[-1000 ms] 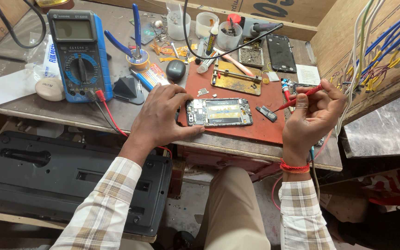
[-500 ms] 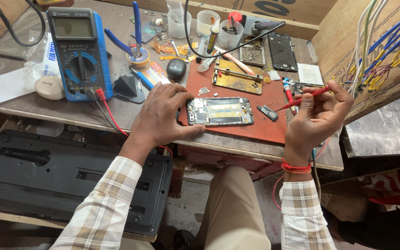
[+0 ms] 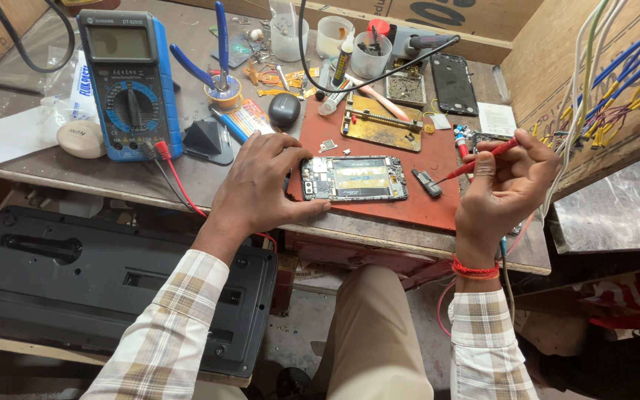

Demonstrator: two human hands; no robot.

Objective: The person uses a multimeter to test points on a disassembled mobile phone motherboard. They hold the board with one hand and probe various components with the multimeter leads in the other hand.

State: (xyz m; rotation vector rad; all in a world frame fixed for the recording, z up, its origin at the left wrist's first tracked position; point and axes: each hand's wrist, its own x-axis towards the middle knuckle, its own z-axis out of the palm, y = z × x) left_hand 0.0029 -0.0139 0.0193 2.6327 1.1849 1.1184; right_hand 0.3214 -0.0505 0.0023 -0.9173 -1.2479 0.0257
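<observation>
From the head camera, the opened phone with its bare circuit board [image 3: 354,178] lies flat on the rust-red work mat [image 3: 409,211], just right of the frame's centre. The left hand [image 3: 264,185] rests at its 9 o'clock, fingers spread and unclenched, thumb and fingertips touching the phone's left edge. At 3 o'clock, apart from the phone, the right hand [image 3: 509,185] pinches a thin red test probe [image 3: 475,161]. A blue digital multimeter [image 3: 129,81] stands at 10 o'clock.

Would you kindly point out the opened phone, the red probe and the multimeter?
opened phone [image 3: 355,178], head view, on its exposed middle.
red probe [image 3: 475,160], head view, on its shaft, held in the right hand.
multimeter [image 3: 129,104], head view, on its dial.
</observation>
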